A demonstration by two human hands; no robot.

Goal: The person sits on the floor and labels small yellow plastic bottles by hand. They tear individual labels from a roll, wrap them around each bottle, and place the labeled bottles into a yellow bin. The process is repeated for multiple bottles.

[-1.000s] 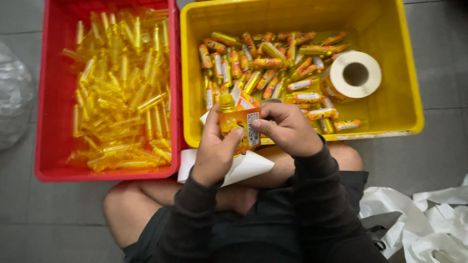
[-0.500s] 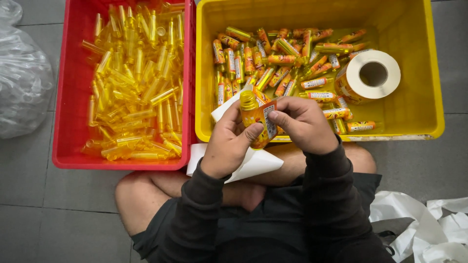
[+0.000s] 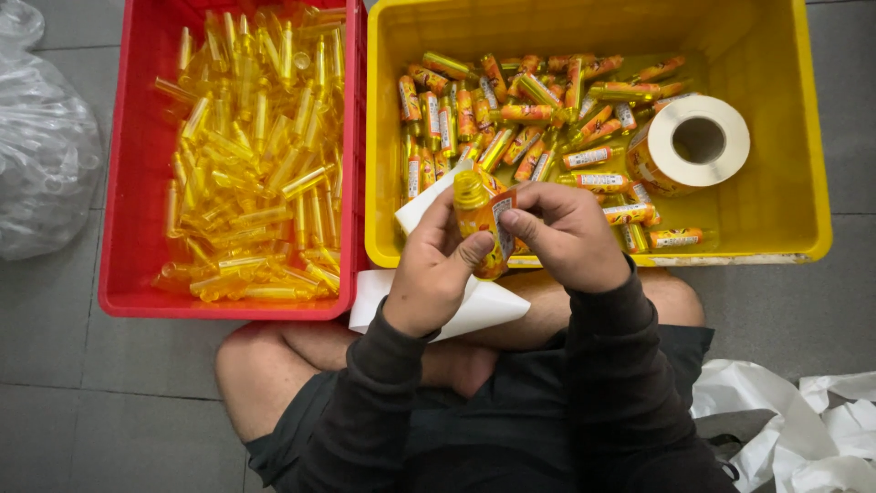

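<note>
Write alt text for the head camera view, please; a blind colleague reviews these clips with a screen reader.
Both hands, left hand and right hand, hold a small yellow bottle while the fingers press a label onto it. Behind them stand a red crate of unlabelled yellow bottles and a yellow crate of labelled ones with a label roll.

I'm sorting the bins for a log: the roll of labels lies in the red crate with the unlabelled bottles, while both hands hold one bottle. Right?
Not quite. The head view shows the roll of labels in the yellow crate, among labelled bottles. The rest holds.
</note>
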